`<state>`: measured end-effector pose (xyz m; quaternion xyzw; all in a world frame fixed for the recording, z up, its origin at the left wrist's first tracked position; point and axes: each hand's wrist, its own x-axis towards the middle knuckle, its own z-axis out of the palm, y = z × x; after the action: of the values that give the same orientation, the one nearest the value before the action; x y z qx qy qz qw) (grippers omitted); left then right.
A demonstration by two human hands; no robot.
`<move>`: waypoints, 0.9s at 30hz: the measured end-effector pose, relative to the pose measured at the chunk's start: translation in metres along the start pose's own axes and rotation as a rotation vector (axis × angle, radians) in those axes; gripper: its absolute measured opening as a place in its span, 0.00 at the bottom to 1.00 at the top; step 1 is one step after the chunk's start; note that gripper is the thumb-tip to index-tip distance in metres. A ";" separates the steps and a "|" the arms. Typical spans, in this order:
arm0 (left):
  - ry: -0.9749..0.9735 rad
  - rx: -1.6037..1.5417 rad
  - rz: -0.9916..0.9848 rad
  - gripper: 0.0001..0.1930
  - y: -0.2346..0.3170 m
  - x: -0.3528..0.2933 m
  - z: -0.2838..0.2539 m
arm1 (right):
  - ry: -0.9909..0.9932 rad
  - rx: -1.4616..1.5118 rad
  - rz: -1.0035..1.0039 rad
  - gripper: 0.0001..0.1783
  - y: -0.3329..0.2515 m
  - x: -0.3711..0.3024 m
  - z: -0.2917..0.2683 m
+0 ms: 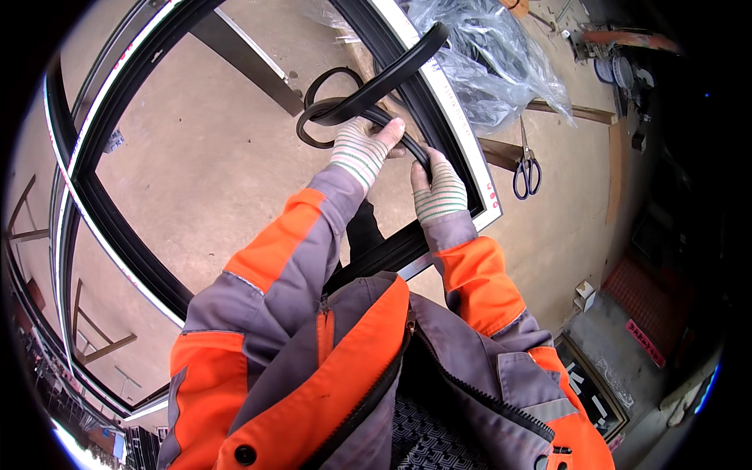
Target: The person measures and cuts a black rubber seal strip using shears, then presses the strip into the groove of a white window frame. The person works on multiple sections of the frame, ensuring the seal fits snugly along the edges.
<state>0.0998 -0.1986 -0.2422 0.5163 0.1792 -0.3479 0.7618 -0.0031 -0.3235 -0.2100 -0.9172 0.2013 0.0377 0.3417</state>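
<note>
A long, black rubber sealing strip (403,72) loops in the air above a large rectangular frame (448,100) that is black with white film along its edges. Wearing a striped knit glove, my left hand (362,149) pinches the strip below its loops, thumb on top. Close to the frame's right corner, my right hand (441,186), gloved alike, closes on the same strip a short way further along. Between the two hands the strip runs as a taut, short length. My right fingertips partly hide where it meets the frame.
Right of the frame lie blue-handled scissors (526,163) and a crumpled heap of clear plastic film (501,74) on a tan surface. More frames (59,235) stand at the left. A dark metal bar (243,63) crosses under the frame opening. Spools (620,72) sit at the far right.
</note>
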 end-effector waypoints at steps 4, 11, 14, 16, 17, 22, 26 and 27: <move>-0.040 0.112 -0.032 0.17 0.016 -0.008 -0.015 | 0.013 0.143 -0.009 0.12 0.008 0.008 0.014; 0.274 0.534 0.246 0.15 0.032 0.005 -0.092 | -0.055 0.312 0.110 0.11 -0.006 0.010 -0.001; 0.178 0.723 0.525 0.17 0.024 0.034 -0.106 | -0.084 0.312 0.094 0.11 -0.013 0.009 -0.006; -0.008 0.836 0.428 0.20 0.027 0.048 -0.114 | -0.084 0.328 0.086 0.11 -0.012 0.010 -0.005; -0.083 0.862 0.388 0.20 0.028 0.057 -0.119 | -0.089 0.341 0.091 0.11 -0.011 0.011 -0.004; -0.429 0.852 0.169 0.19 0.061 0.061 -0.123 | -0.061 0.362 0.109 0.11 -0.004 0.016 -0.005; -0.417 1.118 0.139 0.22 0.064 0.055 -0.126 | -0.053 0.381 0.109 0.11 -0.006 0.024 -0.002; -0.434 1.050 0.078 0.25 0.069 0.049 -0.128 | -0.045 0.381 0.095 0.11 -0.006 0.026 0.001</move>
<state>0.1942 -0.0837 -0.2788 0.7486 -0.1975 -0.4602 0.4344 0.0231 -0.3273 -0.2121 -0.8244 0.2401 0.0353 0.5113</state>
